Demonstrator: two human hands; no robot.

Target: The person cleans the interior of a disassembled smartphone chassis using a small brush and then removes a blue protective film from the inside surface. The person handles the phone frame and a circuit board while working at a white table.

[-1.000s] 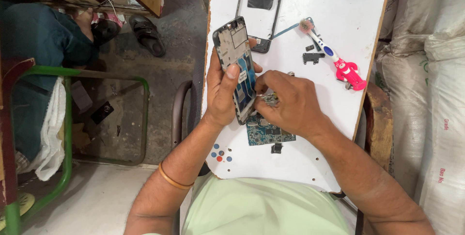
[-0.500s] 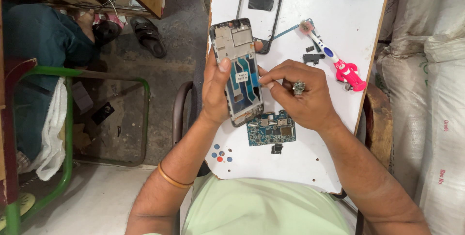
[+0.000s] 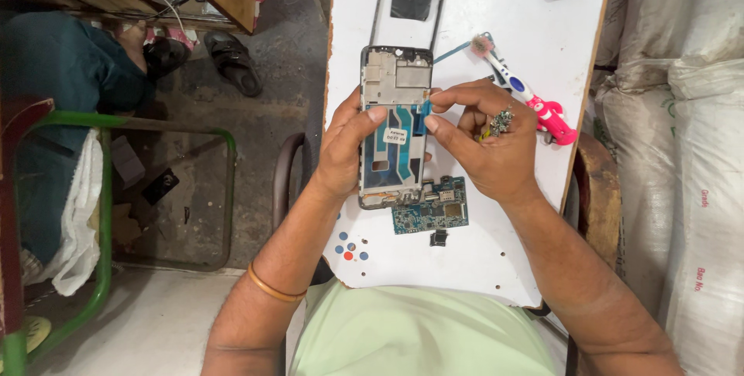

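Opened phone frame stands lengthwise away from the body, clamped along its near edge by the left hand; right hand pinches its far edge. Below both grips, a circuit board lies on the worktop.

opened phone frame, upright above the white table, inner side up; metal shield at top, blue flex cables mid-body.
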